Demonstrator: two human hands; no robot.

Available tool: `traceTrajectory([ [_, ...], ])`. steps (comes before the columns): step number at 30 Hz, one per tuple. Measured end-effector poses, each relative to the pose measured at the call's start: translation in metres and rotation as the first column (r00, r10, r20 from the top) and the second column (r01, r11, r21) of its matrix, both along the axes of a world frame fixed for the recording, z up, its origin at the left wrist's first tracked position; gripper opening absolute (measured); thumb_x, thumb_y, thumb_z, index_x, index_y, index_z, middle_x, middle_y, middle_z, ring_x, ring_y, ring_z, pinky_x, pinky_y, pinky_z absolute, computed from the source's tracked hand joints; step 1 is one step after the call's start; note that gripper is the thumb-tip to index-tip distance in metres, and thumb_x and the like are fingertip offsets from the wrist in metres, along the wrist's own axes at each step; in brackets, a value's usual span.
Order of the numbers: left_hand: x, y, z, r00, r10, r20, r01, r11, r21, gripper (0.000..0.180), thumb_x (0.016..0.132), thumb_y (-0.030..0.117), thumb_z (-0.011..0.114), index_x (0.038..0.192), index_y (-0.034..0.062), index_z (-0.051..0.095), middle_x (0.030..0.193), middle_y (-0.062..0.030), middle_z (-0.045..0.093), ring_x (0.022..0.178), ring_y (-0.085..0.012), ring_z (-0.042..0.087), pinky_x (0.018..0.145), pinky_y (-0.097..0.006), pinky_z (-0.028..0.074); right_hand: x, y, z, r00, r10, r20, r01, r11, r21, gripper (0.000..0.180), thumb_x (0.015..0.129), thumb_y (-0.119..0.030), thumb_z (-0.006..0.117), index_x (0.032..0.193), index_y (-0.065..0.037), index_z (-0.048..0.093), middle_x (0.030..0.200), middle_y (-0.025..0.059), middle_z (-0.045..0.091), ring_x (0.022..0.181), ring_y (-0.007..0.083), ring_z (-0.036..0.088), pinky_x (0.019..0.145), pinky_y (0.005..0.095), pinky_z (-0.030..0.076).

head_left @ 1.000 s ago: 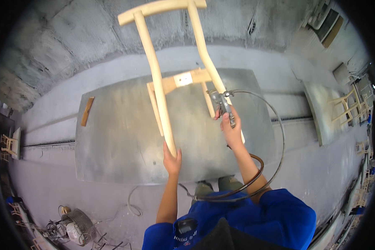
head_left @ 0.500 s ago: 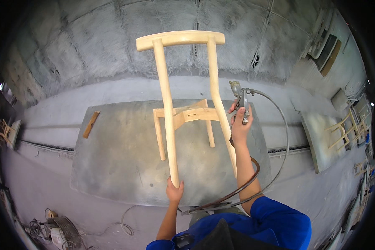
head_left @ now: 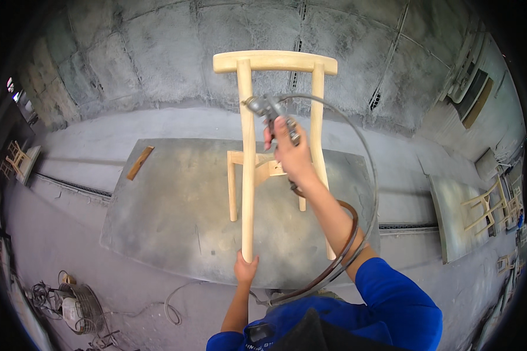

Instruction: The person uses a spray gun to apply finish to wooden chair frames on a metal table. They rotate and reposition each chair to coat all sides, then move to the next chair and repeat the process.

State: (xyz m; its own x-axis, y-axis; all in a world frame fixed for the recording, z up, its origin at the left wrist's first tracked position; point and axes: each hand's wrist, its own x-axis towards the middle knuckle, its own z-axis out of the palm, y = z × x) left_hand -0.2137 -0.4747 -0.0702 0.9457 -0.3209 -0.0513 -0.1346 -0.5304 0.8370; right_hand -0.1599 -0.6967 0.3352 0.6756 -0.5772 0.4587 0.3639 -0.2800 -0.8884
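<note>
A pale wooden chair frame point(head_left: 247, 169) without a seat stands over a large grey board. Its curved back rail point(head_left: 275, 61) is at the far end. My left hand point(head_left: 246, 267) is closed around the near end of the chair's left long leg. My right hand point(head_left: 290, 143) grips a metal spray gun point(head_left: 269, 111), held above the frame between the two uprights. The gun's nozzle end points left, over the left upright. A hose point(head_left: 366, 152) loops from the gun to the right and back toward my body. My right hand and forearm hide part of the seat rails.
Beneath the chair lies the grey board point(head_left: 170, 216), with a small brown wood piece point(head_left: 140, 163) at its far left. Other chair frames stand at far left point(head_left: 16, 159) and on a board point(head_left: 451, 205) at right. A round wire-caged machine point(head_left: 79, 307) and cables occupy the floor lower left.
My right hand has swung the spray gun left, from outside the right upright to over the left one. The chair appears shifted slightly right in view. My left hand keeps its grip.
</note>
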Motion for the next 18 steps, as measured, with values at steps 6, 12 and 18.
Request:
traceTrajectory([
  [6,-0.012,-0.002,-0.014,0.998,0.033,-0.05,-0.034,0.999,-0.003,0.06,0.075,0.032,0.085,0.119,0.0058,0.055,0.098,-0.0236,0.07,0.093,-0.0439,0.068,0.078,-0.049,0.053,-0.077,-0.082,0.031,0.96,-0.28,0.03,0.277,0.958,0.077,0.064,0.098,-0.067,0.047,0.105,-0.005,0.061,0.073,0.0006,0.058,0.065,0.0078,0.058,0.043,0.0201,0.037],
  [12,-0.022,0.003,-0.015,1.0,0.029,0.011,-0.029,1.0,0.0,0.058,0.075,0.033,0.087,0.112,0.0037,0.054,0.092,-0.022,0.069,0.087,-0.0433,0.068,0.073,-0.048,0.052,-0.178,-0.135,0.025,0.892,-0.449,0.057,0.419,0.868,0.268,0.061,0.099,-0.064,0.049,0.107,-0.004,0.059,0.072,0.0007,0.058,0.063,0.0093,0.057,0.043,0.0211,0.034],
  [18,-0.039,0.034,-0.038,0.998,-0.021,-0.057,0.024,0.999,0.046,0.054,0.081,0.035,0.083,0.113,0.0031,0.053,0.095,-0.022,0.068,0.088,-0.0407,0.066,0.077,-0.045,0.051,-0.264,-0.141,-0.044,0.848,-0.53,0.003,0.502,0.805,0.315,0.064,0.102,-0.063,0.041,0.115,-0.001,0.056,0.079,0.0036,0.057,0.07,0.011,0.057,0.044,0.0206,0.035],
])
